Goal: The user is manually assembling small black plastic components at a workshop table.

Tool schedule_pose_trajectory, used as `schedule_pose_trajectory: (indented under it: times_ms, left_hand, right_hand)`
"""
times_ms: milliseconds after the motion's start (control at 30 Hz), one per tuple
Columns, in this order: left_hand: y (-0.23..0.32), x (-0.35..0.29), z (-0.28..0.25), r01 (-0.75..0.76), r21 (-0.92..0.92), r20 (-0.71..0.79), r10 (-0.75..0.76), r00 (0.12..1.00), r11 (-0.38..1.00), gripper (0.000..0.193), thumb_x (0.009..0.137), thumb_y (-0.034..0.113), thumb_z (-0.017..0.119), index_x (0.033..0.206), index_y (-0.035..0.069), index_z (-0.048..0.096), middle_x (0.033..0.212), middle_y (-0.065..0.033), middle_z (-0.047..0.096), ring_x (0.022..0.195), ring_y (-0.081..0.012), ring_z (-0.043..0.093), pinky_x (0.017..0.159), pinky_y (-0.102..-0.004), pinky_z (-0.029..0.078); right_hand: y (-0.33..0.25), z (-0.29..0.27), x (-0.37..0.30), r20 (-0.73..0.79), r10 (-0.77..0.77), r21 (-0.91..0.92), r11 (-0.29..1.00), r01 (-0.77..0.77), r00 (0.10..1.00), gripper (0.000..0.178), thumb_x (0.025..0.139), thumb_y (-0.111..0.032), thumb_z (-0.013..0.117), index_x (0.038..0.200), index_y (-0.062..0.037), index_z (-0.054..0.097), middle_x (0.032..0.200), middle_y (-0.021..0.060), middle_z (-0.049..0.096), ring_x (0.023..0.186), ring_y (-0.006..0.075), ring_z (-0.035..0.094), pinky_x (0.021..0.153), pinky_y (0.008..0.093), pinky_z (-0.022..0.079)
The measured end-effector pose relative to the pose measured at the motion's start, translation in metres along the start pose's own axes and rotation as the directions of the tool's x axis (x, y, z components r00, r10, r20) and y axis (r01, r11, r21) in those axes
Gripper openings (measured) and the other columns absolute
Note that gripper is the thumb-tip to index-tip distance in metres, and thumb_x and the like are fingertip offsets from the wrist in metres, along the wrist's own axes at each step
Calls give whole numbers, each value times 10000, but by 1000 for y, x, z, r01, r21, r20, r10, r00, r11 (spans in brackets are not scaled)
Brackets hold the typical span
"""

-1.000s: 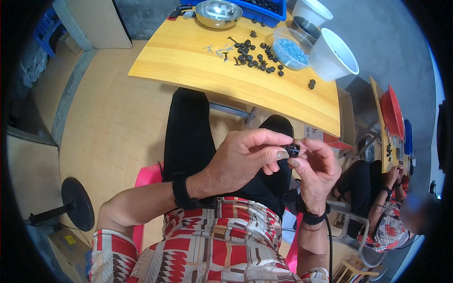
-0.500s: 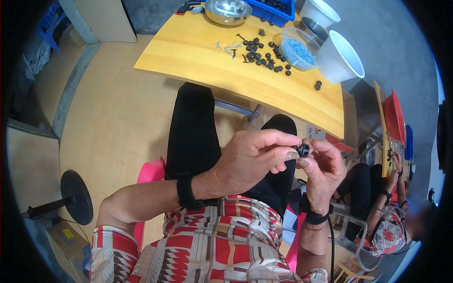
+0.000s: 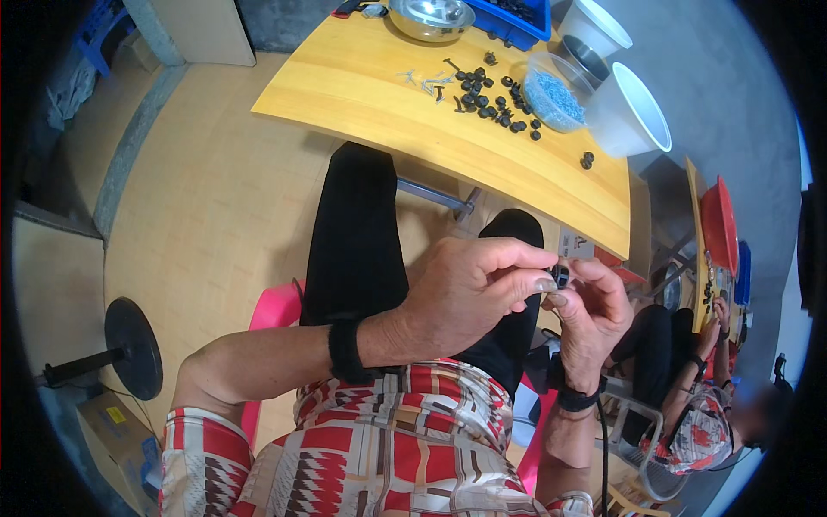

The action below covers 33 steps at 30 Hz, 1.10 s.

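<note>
Both hands pinch one small black part — it sits between them, partly hidden from view.

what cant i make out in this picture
All in the head view:
- black part: mostly hidden by left hand and right hand
- blue tray: far end cut off by top edge
- near tub: inside bottom hidden by its wall
- co-worker's hands: too small to show what they hold

The small part looks plastic, the bowl glossy metal.
</note>
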<state>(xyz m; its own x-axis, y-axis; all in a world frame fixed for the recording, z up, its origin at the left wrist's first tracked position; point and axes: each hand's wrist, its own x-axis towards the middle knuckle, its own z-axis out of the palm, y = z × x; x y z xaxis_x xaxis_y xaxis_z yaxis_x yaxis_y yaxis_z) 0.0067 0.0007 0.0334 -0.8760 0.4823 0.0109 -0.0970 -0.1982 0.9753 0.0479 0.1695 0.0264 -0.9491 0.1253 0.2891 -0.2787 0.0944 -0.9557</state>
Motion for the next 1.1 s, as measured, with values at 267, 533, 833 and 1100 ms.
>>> schedule_pose_trajectory:
  times_ms: [267,533,833,1100]
  left_hand:
    - [-1,1,0,2,-2,4,-2,1000,1000,212,834,40,561,1042,12,599,807,-45,613,646,-54,552,582,-174,472]
    - [-6,1,0,-55,8,-20,55,998,998,220,827,32,569,1045,9,596,812,-56,615,644,-59,556,576,-176,474]
    - [-4,2,0,-36,6,-19,36,999,999,221,826,31,570,1045,9,596,805,-59,617,646,-56,557,575,-177,476]
    - [1,1,-1,-35,20,-15,36,999,999,223,824,37,578,1045,12,598,820,-56,617,652,-56,557,575,-178,475]
  right_hand:
    - [-1,2,3,-2,-82,-149,985,81,997,230,659,19,703,875,21,624,875,122,632,757,153,552,665,249,430]
    - [-2,7,2,-10,-110,-171,979,107,994,217,681,23,689,892,14,641,890,127,627,772,156,564,640,240,452]
    - [0,6,3,-5,-113,-116,987,112,994,213,717,24,667,924,22,620,921,128,596,696,117,561,573,204,475]
    - [-1,7,2,-33,-85,-65,994,83,996,213,721,43,658,929,26,616,943,137,588,691,111,562,579,204,485]
